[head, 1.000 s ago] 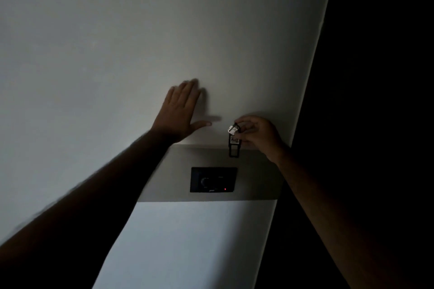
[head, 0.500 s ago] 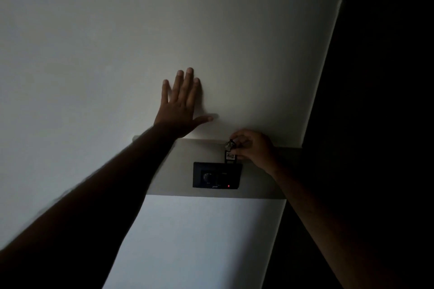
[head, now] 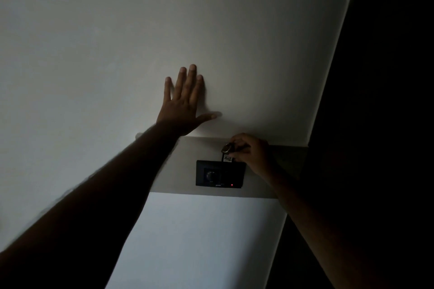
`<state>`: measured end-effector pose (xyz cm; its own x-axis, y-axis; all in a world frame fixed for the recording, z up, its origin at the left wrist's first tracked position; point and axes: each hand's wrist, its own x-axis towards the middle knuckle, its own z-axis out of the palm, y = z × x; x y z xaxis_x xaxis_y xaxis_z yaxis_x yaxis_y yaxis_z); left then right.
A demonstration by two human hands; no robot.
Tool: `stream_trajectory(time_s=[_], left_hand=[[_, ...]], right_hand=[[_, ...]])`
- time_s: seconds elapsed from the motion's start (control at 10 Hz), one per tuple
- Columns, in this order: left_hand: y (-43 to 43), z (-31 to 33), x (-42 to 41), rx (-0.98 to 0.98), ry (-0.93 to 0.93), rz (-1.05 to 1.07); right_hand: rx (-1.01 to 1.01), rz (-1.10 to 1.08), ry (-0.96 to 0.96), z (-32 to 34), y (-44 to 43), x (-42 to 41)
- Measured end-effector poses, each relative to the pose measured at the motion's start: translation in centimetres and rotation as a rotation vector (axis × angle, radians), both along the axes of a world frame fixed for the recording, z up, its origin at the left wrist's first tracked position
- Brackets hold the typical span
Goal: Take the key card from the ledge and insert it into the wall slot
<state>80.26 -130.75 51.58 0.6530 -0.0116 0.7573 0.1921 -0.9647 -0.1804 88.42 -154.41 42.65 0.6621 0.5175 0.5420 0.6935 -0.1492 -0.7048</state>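
We see a very dim room, and much is lost in the dark: the whole right side beyond the wall's (head: 234, 30) corner edge is black, and both forearms fade into shadow toward the lower corners, where they are cut off. Our right hand (head: 252, 152) is closed in a pinch grip on the card (head: 227, 158), which hangs upright with a pale label on it and a small metal ring (head: 227, 147) at its top. The card's lower end meets the top edge of the black panel (head: 219, 174); we cannot make out the slot itself, nor how far the card is in. The label's writing is too small to read. A tiny red light (head: 232, 185) glows low on the panel, and a round dial on its face is only faintly visible. Our left hand (head: 182, 110) lies flat on the wall, fingers spread wide, holding nothing. The panel sits in a grey band (head: 173, 171) across the wall; plain pale surface lies above and below it.
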Motion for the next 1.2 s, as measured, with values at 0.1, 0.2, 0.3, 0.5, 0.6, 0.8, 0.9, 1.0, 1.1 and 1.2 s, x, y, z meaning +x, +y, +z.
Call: stream_trajectory(time_s=[0.1,0.2,0.3,0.5,0.6,0.8,0.9,1.0,1.1,1.2], left_hand=[[0.1,-0.1,0.1,-0.006,0.007,0.000],[0.1,-0.2,0.1,-0.008,0.013,-0.002],[0.1,-0.1,0.0,-0.006,0.013,-0.009],[0.1,0.0,0.0,-0.016,0.019,-0.011],[0.2,-0.1,0.1,-0.019,0.018,-0.010],[0.1,-0.2,0.0,-0.006,0.016,-0.008],[0.0,-0.1,-0.1,-0.010,0.016,-0.009],[0.2,-0.1,0.1,-0.019,0.025,0.001],[0.0,0.3,-0.3,-0.025,0.080,0.005],[0.0,0.1,-0.2,-0.026,0.060,-0.013]], right_hand=[[0.022,0.009,-0.023,0.5,0.2,0.6],[-0.003,0.011,-0.014,0.3,0.3,0.6],[-0.071,0.029,-0.013,-0.3,0.3,0.6],[-0.210,0.034,-0.114,-1.5,0.4,0.9],[-0.190,0.030,-0.155,-1.9,0.4,1.0],[-0.171,-0.019,-0.206,-2.8,0.4,1.7],[-0.158,-0.049,-0.201,-3.2,0.4,1.6],[-0.193,-0.072,-0.242,-3.5,0.2,1.4],[-0.279,-0.072,-0.285,-3.5,-0.8,-0.3],[-0.269,-0.093,-0.345,-0.6,-2.0,-1.6]])
